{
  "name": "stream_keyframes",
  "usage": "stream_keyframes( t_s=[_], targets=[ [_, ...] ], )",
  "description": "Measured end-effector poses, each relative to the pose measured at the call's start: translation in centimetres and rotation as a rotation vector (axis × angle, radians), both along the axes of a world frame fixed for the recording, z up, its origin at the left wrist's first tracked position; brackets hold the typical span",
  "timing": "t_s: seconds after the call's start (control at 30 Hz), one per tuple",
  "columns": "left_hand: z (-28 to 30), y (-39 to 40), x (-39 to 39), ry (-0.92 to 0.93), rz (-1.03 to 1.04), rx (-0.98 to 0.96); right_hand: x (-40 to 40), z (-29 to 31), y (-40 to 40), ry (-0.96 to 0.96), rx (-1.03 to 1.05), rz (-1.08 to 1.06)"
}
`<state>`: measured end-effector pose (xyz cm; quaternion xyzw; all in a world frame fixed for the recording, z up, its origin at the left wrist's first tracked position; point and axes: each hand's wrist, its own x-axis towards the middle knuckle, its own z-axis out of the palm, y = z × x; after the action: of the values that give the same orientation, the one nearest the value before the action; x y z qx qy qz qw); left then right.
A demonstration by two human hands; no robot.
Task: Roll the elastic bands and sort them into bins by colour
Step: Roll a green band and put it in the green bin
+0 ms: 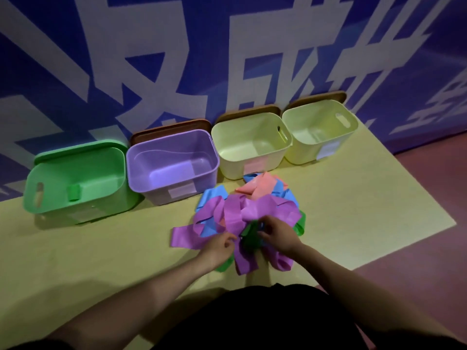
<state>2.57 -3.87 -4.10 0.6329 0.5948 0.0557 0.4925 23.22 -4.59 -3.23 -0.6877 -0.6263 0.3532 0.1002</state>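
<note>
A tangled heap of elastic bands lies on the yellow mat (101, 248): purple bands (235, 213) on top, blue bands (214, 195) and a pink band (255, 188) behind, a green band (249, 233) at the near side. My left hand (218, 245) pinches the near edge of the heap where purple and green meet. My right hand (276, 232) has its fingers closed on the green band. Behind stand a green bin (75, 178) holding one green roll (73, 193), a purple bin (171, 165) and two pale yellow bins (250, 145) (319, 132).
The bins stand in a row against a blue wall with large white characters (227, 59). Brown lids (171, 132) lean behind three bins. Reddish floor (429, 223) lies to the right of the mat. My dark-clothed lap (252, 319) fills the bottom centre.
</note>
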Motion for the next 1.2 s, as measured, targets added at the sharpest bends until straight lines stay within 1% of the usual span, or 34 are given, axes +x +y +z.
stream_keyframes(
  t_s=[0.17,0.23,0.3,0.33,0.43,0.6,0.67,0.8,0.87,1.0,1.07,1.13,1.2],
  targets=[
    [-1.1,0.3,4.0,0.066,0.068,0.017,1.8,-1.6,1.3,-0.095,-0.042,0.171],
    [-1.6,0.0,5.0,0.109,0.059,0.031,2.7,-2.3,1.7,-0.136,-0.082,0.233],
    [-1.8,-0.2,5.8,0.111,0.085,0.058,3.2,-2.8,1.9,-0.119,-0.098,0.262],
    [-1.8,-0.1,6.0,0.08,0.126,0.06,3.4,-2.9,2.1,-0.094,-0.101,0.265],
    [-1.2,0.5,6.1,-0.091,0.253,0.07,3.6,-2.4,2.9,0.021,-0.103,0.228],
    [3.6,2.7,6.1,-0.312,0.472,0.182,3.8,1.9,5.1,0.312,-0.032,0.068],
    [6.0,3.6,6.5,-0.399,0.543,0.189,3.7,4.1,6.0,0.406,0.011,0.073],
    [10.1,5.2,7.2,-0.576,0.632,0.191,3.6,7.9,6.7,0.504,0.106,0.119],
    [11.7,6.0,7.3,-0.643,0.692,0.194,3.6,8.7,6.8,0.506,0.176,0.137],
    [14.6,7.3,6.6,-0.757,0.885,0.201,3.4,9.6,7.2,0.414,0.27,0.149],
    [16.0,7.9,5.9,-0.853,0.977,0.169,3.3,9.7,7.3,0.374,0.29,0.12],
    [17.6,8.3,5.1,-0.952,1.026,0.11,3.3,9.8,7.2,0.429,0.279,0.04],
    [19.0,8.7,4.5,-0.978,1.0,0.086,3.1,10.1,7.3,0.503,0.257,-0.028]
  ],
)
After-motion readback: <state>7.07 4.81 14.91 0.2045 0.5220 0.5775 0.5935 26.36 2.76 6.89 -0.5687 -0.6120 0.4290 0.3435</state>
